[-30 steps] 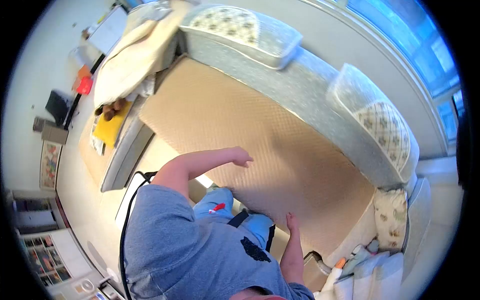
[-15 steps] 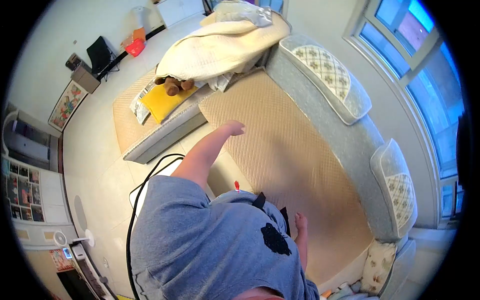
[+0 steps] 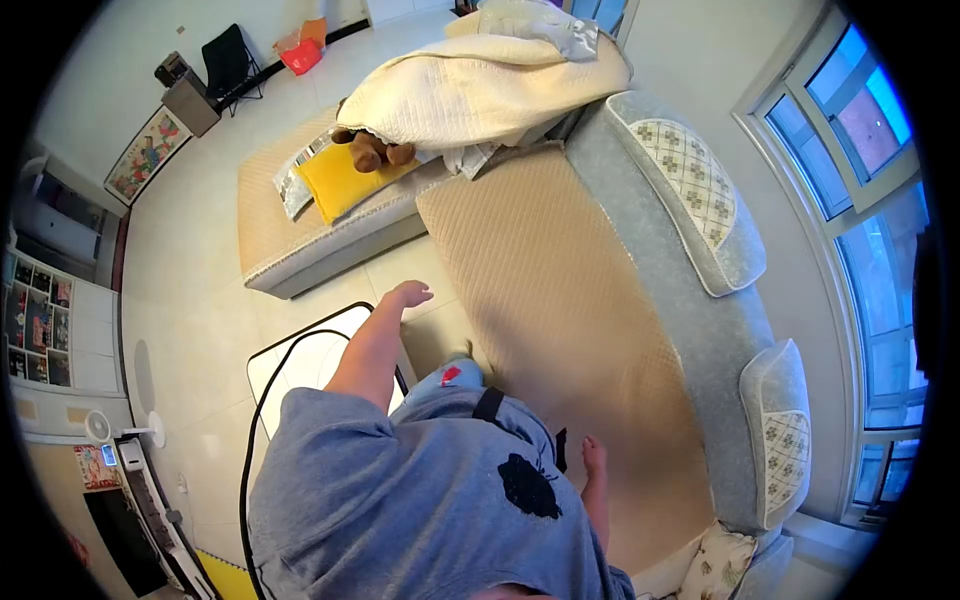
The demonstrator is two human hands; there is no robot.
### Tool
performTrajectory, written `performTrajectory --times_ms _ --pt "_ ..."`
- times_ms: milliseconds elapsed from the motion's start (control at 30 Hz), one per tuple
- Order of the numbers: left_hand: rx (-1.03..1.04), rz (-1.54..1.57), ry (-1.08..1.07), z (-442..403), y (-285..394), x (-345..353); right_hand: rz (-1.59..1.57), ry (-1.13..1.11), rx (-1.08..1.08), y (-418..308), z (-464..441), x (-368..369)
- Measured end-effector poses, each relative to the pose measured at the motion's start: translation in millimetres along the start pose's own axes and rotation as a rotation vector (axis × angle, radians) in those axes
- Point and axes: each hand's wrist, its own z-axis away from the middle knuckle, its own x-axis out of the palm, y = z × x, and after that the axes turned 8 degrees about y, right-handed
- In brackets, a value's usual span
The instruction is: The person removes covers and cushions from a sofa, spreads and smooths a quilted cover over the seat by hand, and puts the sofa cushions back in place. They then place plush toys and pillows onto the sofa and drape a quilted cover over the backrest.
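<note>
My left hand [image 3: 408, 293] hangs in the air over the gap between the white-topped table [image 3: 318, 352] and the beige-covered sofa seat [image 3: 560, 280]. Its fingers are loosely apart and nothing is in them. Lower down, beside my body, my right hand [image 3: 593, 455] hovers over the same seat. It looks loosely open and empty, though part of its fingers is hidden. Neither hand visibly grips anything. A black cable [image 3: 262, 425] runs along the left side of my grey shirt.
A yellow cushion [image 3: 350, 187], a brown plush toy [image 3: 372, 152] and a cream quilt [image 3: 470, 88] lie on the sofa's far section. Backrest cushions [image 3: 735, 255] line the right side near the window. A black chair [image 3: 230, 65] stands by the far wall.
The view has turned, so the sofa and room appear shifted. My left arm has lowered from over the seat toward the table. More of the tabletop shows. Both hands remain empty.
</note>
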Motion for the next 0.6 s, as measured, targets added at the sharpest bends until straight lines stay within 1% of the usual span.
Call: performTrajectory --times_ms 33,67,100,133,167,200,233,300,367,433,467,500,533,567,600 --pt "0.008 0.087 0.059 -6.8 -2.4 -0.1 0.008 -0.006 0.015 2.7 -3.5 3.6" --pt "0.029 0.117 0.084 -18.9 -5.3 -4.1 0.037 -0.016 -0.044 3.2 -4.5 8.2" --pt "0.035 0.117 0.065 -31.1 -10.2 -8.8 0.065 -0.022 -0.102 3.2 -6.2 11.7" --pt "0.031 0.161 0.092 -42.3 -12.8 -19.8 0.066 -0.019 -0.083 -2.9 -10.2 14.8" --pt "0.031 0.201 0.119 -58.1 -17.3 -30.1 0.119 -0.049 0.007 -13.4 -16.9 20.3" --pt "0.050 0.179 0.141 -74.6 -22.5 -41.0 0.166 -0.079 0.103 -24.8 -22.9 27.7" --pt "0.071 0.169 0.123 -93.7 -27.8 -50.7 0.158 -0.069 0.129 -33.5 -30.3 37.5" --pt "0.047 0.153 0.162 -123.4 -41.0 -71.5 0.102 0.000 0.077 -55.0 -47.5 58.1" --pt "0.044 0.117 0.115 -145.8 -48.8 -103.9 -0.049 0.069 0.044 -122.0 -45.5 71.2" --pt "0.086 0.135 0.072 -183.2 -64.9 -126.4 -0.203 -0.041 0.316 -203.5 -53.3 81.2" --pt "0.089 0.131 0.055 -196.2 -67.9 -141.3 -0.132 -0.053 0.227 -216.2 -70.0 99.4" --pt "0.116 0.166 0.099 -203.2 -71.2 -156.2 -0.060 -0.073 0.140 -222.1 -83.5 119.9" --pt "0.137 0.200 0.140 -209.5 -78.3 -165.5 0.026 -0.080 0.026 -241.9 -92.6 127.4" --pt "0.125 0.190 0.117 -219.9 -90.2 -171.5 0.106 -0.092 -0.091 -270.1 -99.4 133.8" --pt "0.131 0.086 0.138 -234.8 -100.5 -177.7 0.041 -0.092 -0.050 -308.2 -102.2 131.9"
